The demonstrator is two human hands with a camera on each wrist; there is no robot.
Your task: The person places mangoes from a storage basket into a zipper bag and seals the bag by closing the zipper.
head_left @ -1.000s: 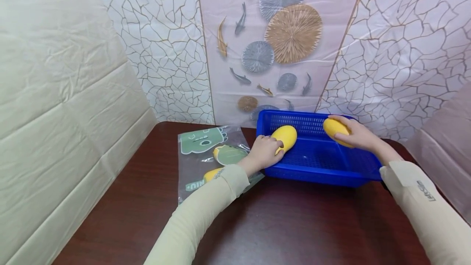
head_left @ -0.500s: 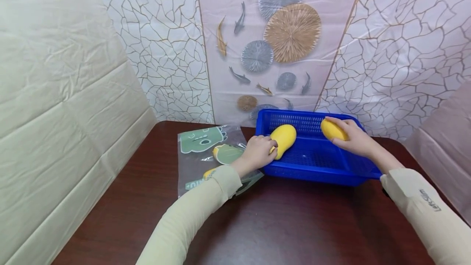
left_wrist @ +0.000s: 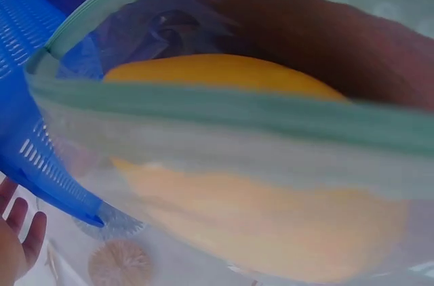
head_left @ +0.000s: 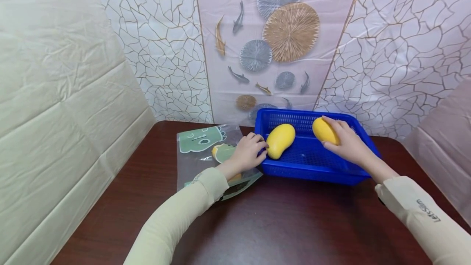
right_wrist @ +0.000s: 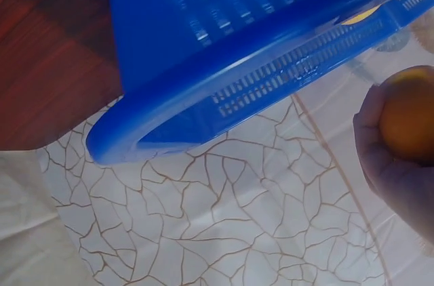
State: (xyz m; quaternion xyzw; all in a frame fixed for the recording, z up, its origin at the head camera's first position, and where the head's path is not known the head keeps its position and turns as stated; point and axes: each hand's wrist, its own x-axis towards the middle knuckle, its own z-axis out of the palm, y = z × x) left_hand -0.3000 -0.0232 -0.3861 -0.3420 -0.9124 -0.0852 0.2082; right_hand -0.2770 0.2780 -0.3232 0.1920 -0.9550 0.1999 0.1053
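On the left lay a clear plastic zip bag (head_left: pixel 192 162) with green cartoon prints, on the reddish-brown surface (head_left: pixel 287 224), a plump yellow fruit (left_wrist: pixel 224 72) tucked inside! Next, the left grip (head_left: pixel 249 150), fingers loose and free, hung by the rim of a rectangular blue plastic basket (head_left: pixel 312 171); touching or not, I couldn't tell. In there, a smooth mango-shaped fruit (head_left: pixel 281 140) lay slanted at the left end. Further right, the right grip (head_left: pixel 346 142) clasped another yellow mango-shaped fruit (head_left: pixel 325 131) over the basket!
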